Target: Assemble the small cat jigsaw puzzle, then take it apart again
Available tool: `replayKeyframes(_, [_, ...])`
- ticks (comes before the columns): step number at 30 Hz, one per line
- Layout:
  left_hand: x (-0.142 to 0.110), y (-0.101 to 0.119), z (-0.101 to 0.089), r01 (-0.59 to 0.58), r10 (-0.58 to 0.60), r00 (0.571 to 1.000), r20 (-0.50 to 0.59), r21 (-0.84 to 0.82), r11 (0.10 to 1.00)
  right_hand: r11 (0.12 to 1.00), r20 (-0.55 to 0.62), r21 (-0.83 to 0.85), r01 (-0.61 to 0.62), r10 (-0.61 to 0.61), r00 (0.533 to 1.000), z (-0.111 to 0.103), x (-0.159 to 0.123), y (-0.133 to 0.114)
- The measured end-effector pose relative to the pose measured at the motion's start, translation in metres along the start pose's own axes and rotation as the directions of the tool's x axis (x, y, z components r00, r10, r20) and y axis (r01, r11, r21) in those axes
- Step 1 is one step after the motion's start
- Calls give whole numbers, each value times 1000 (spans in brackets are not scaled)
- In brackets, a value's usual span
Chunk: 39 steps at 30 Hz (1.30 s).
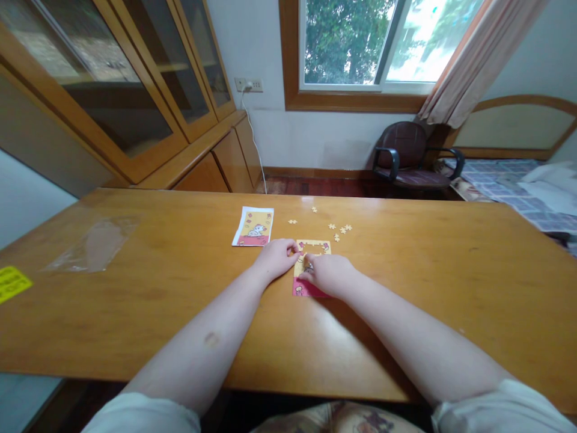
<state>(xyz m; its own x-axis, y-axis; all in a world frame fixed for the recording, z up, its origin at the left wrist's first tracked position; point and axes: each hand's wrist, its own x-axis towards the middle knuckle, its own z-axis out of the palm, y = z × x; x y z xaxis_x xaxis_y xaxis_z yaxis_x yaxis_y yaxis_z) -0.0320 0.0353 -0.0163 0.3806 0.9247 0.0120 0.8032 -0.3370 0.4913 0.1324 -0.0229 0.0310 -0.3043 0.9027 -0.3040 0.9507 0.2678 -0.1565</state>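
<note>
A small jigsaw puzzle (pixel 314 248), yellow with a red bottom strip, lies partly assembled on the wooden table (pixel 406 288). My left hand (pixel 276 257) rests at its left edge with the fingers curled against the border. My right hand (pixel 331 273) lies over the puzzle's lower part, fingertips pressed down on a piece near the middle. Several loose puzzle pieces (pixel 339 229) are scattered just beyond the puzzle. A reference picture card (pixel 253 227) of the same design lies to the left.
A clear plastic bag (pixel 92 243) lies at the table's left, with a yellow sticker (pixel 11 282) at the left edge. Wooden cabinets (pixel 135 90) stand at the left. A dark armchair (pixel 408 156) stands under the window, and a bed (pixel 532 180) is at the right.
</note>
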Motion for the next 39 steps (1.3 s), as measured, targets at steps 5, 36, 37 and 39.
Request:
replayKeyframes(5, [0,0,0,5,-5,1000,0,-4,1000,1000,-44,22,-1,2,999,-3,5,5])
replayKeyframes(36, [-1,0,-2,25,-25,1000,1,-30,999,941,-78,163,-297,312,947,8,49,85])
replayKeyframes(37, [-1,0,-2,25,-25,1000,3,-31,999,941,-74,169,-293,309,948,7,49,85])
replayKeyframes(39, [-1,0,-2,23,-23,1000,3,-30,999,941,-82,181,-286,305,949,6,50,85])
